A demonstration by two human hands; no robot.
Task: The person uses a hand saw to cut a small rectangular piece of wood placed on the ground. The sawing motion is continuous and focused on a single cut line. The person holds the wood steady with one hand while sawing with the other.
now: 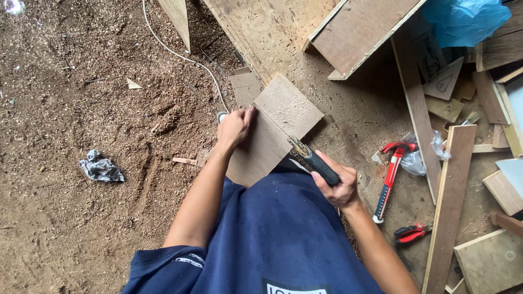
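A flat brown wooden board (280,117) lies on the sawdust-covered floor in front of me. My left hand (234,128) presses down on its left edge, fingers spread on the wood. My right hand (338,185) grips the dark handle of a hand saw (308,155), whose thin blade runs up and left across the board toward my left hand. Sawdust lies along the board's surface. My knee in dark blue cloth (283,223) covers the board's near end.
A red-handled clamp tool (389,174) and red pliers (411,232) lie to the right, beside long planks (449,201) and wood offcuts. A white cable (180,54) crosses the floor. Crumpled grey paper (101,167) lies left. A blue plastic bag (466,19) sits top right.
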